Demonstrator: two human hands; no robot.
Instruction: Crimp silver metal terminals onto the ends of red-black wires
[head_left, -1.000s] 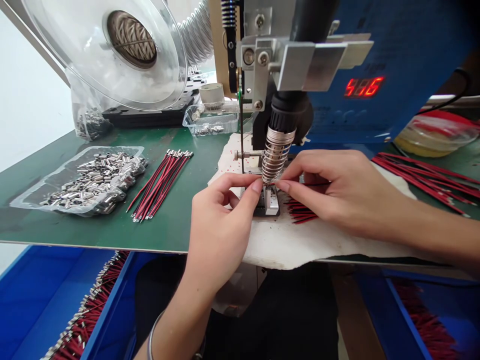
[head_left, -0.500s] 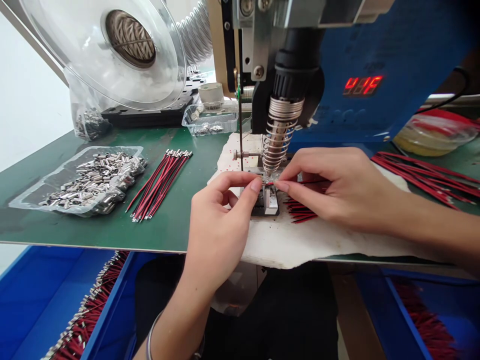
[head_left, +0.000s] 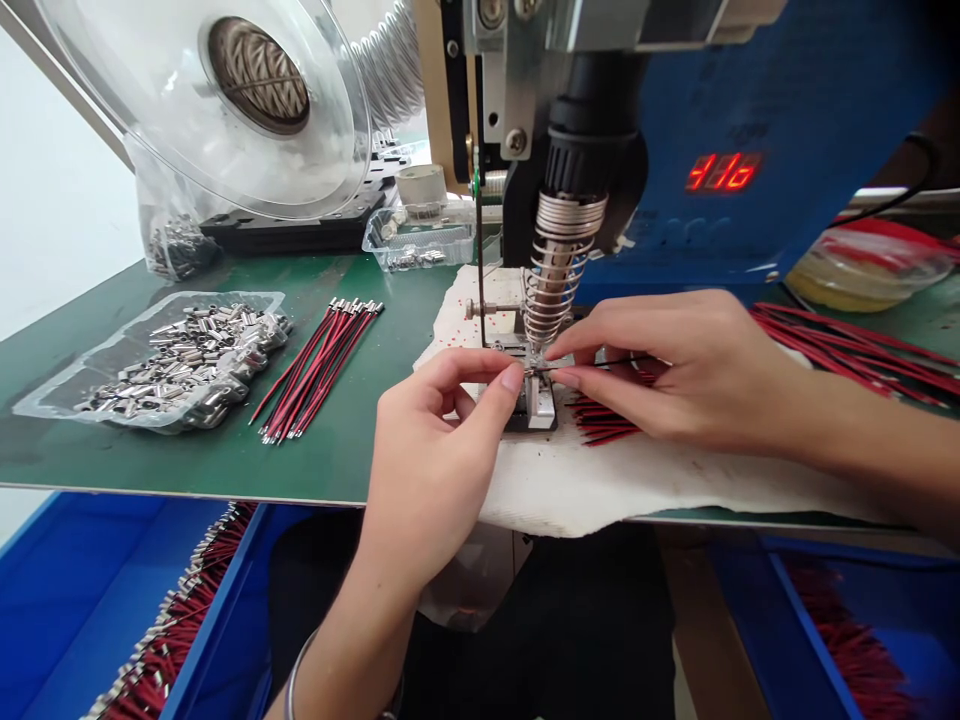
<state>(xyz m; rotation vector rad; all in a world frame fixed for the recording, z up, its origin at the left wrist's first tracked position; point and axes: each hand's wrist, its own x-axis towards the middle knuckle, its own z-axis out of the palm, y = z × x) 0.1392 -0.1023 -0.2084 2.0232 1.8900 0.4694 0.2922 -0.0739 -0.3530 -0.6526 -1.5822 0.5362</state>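
Observation:
My left hand (head_left: 442, 450) is closed in a pinch at the small metal fixture (head_left: 541, 405); what its fingertips hold is hidden. From the right, my right hand (head_left: 679, 365) pinches a thin dark wire (head_left: 555, 369), its end lying over the fixture close to the left fingertips. Just above stands the spring-wrapped soldering iron (head_left: 553, 270), tip down between both hands. Partly under my right hand, a bundle of red and black wires (head_left: 600, 422) rests on the white cloth (head_left: 570, 490).
On the green table (head_left: 187, 465) to the left lie a plastic tray of small metal cylinders (head_left: 187, 360) and a bundle of finished-looking wired cylinders (head_left: 319, 370). A blue machine (head_left: 750, 240) with red digits stands behind. Blue bins (head_left: 217, 620) sit below the table edge.
The fingers of both hands have shifted slightly at the fixture. A dark wire now shows between them where a red one showed before. The red digits on the machine have changed.

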